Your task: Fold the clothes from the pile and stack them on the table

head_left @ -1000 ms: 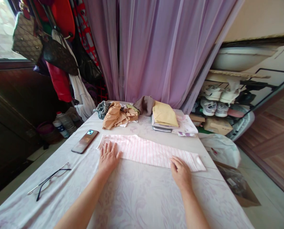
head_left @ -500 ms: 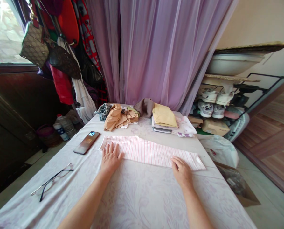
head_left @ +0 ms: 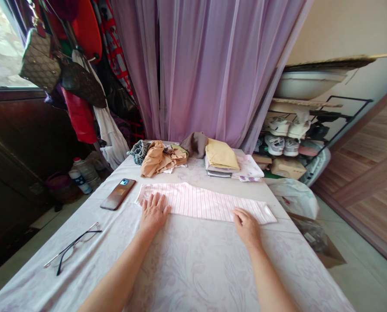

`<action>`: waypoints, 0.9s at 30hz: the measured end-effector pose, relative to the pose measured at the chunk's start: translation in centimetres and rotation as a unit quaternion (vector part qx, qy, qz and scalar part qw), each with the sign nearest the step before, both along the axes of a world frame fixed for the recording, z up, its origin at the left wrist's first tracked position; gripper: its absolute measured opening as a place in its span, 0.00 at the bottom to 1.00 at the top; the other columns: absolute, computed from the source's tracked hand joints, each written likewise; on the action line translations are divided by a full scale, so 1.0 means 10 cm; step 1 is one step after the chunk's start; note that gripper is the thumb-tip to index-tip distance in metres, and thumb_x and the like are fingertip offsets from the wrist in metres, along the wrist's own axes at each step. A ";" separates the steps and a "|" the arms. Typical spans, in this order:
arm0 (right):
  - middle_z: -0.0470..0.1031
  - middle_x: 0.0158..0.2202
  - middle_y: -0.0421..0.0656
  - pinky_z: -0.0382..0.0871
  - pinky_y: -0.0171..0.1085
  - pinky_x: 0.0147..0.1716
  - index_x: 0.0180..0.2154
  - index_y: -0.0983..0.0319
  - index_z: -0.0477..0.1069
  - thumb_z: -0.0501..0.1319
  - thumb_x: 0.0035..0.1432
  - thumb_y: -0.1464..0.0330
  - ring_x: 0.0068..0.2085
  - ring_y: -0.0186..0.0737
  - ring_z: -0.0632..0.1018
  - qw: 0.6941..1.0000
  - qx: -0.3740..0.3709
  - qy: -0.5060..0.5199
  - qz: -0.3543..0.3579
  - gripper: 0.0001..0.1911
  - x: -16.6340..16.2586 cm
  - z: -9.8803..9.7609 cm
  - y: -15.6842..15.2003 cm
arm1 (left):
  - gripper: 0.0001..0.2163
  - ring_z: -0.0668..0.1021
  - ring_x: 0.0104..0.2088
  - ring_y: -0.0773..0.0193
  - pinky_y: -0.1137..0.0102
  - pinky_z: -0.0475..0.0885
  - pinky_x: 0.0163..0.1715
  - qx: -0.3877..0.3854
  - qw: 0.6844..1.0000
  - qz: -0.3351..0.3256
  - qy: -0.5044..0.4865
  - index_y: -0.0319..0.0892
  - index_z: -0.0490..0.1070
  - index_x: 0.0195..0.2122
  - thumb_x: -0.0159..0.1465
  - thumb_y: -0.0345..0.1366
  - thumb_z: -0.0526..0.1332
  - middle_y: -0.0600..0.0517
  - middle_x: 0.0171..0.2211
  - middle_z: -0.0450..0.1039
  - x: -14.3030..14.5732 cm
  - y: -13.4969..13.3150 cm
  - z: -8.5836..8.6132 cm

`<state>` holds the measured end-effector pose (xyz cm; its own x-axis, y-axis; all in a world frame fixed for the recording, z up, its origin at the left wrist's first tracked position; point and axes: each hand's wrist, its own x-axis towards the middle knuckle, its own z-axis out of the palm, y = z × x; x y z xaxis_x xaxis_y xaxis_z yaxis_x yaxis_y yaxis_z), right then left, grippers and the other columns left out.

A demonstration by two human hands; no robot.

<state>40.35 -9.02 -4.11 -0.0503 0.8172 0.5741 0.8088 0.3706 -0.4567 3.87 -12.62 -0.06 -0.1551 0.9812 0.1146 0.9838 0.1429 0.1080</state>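
In the head view, a pink-striped white cloth (head_left: 200, 201) lies flat and long across the middle of the worktop (head_left: 186, 264), running from near the phone toward the right-hand edge. The left hand (head_left: 154, 212) rests palm down over the near edge of its left end, fingers spread, its grip released. The right hand (head_left: 248, 229) is at the near edge toward the cloth's other end, fingers curled inward; whether that grip pinches any fabric or merely rests against it, I cannot tell.

To the left of the striped cloth lies a phone (head_left: 118, 194), back side up, and closer to the person a pair of eyeglasses (head_left: 70, 246) with the temples unfolded. Along the far side sit a crumpled tan cloth (head_left: 156, 159), a gathered grey-blue cloth (head_left: 139, 151) touching it on the left, and a brownish-grey cloth (head_left: 195, 144) heaped beside a folded stack with a yellow piece (head_left: 222, 154) on top. Just right of the stack is a white cloth with purple marks (head_left: 249, 168). A purple curtain (head_left: 200, 73) hangs behind, with handbags (head_left: 40, 60) to the left and shoes (head_left: 275, 144) on a rack to the right
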 end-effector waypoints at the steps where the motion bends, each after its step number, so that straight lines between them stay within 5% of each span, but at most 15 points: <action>1: 0.81 0.40 0.49 0.74 0.46 0.47 0.33 0.60 0.80 0.52 0.58 0.67 0.43 0.47 0.80 1.000 0.001 0.000 0.000 0.17 0.00 0.00 0.00 | 0.26 0.55 0.68 0.47 0.49 0.52 0.65 0.001 1.000 -0.001 0.001 0.43 0.59 0.66 0.70 0.47 0.49 0.44 0.68 0.55 -0.01 0.00 0.00; 27: 0.81 0.41 0.48 0.73 0.45 0.48 0.34 0.60 0.79 0.53 0.57 0.67 0.44 0.46 0.80 1.000 -0.006 0.000 0.002 0.16 0.00 0.03 -0.01 | 0.26 0.57 0.68 0.48 0.50 0.52 0.65 -0.001 1.000 -0.011 0.018 0.45 0.60 0.66 0.70 0.49 0.48 0.45 0.68 0.56 -0.03 0.00 0.02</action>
<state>40.31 -9.13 -3.81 -0.0533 0.8241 0.5640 0.8071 0.3681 -0.4616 3.52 -12.62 0.14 -0.1288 0.9846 0.1183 0.9900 0.1209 0.0724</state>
